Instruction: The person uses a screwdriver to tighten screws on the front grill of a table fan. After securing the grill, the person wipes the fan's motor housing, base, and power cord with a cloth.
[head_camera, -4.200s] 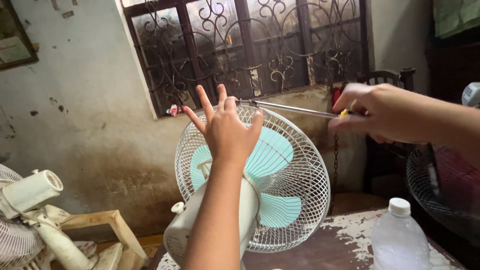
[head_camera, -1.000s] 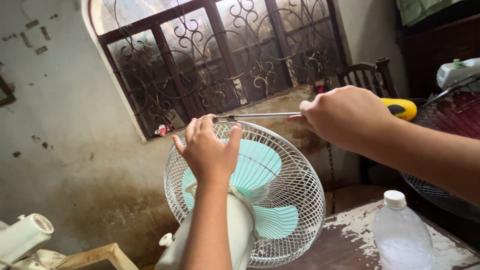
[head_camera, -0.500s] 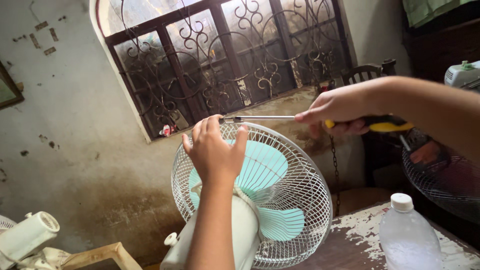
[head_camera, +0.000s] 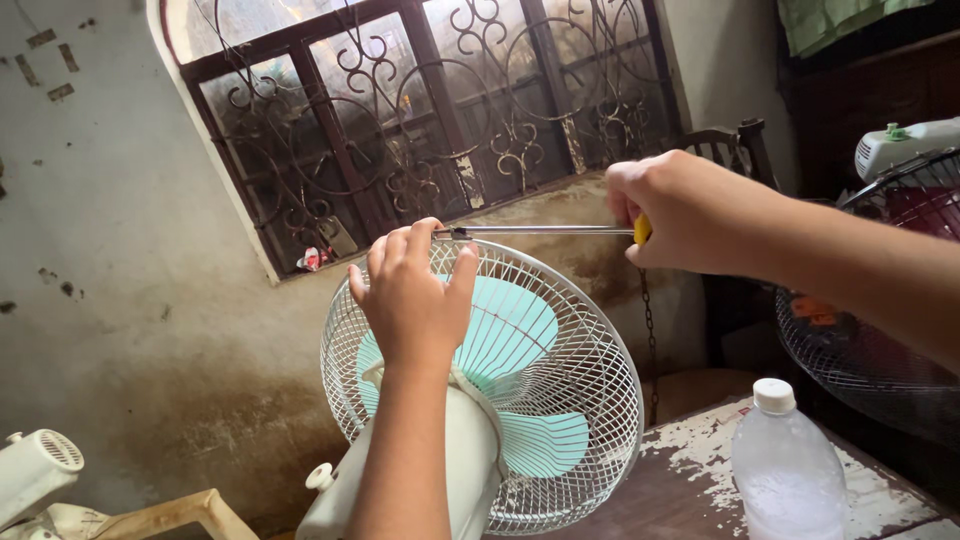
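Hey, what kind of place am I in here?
Probably a home repair workshop for fans: a white caged fan under a screwdriver, another fan at right, and a worn, peeling table.

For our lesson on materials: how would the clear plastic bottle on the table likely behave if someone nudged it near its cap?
The plastic bottle stands upright and tall for its width, so a high push would probably tip it. It looks partly filled, which may steady it somewhat. Its round body would likely roll on the worn table once down.
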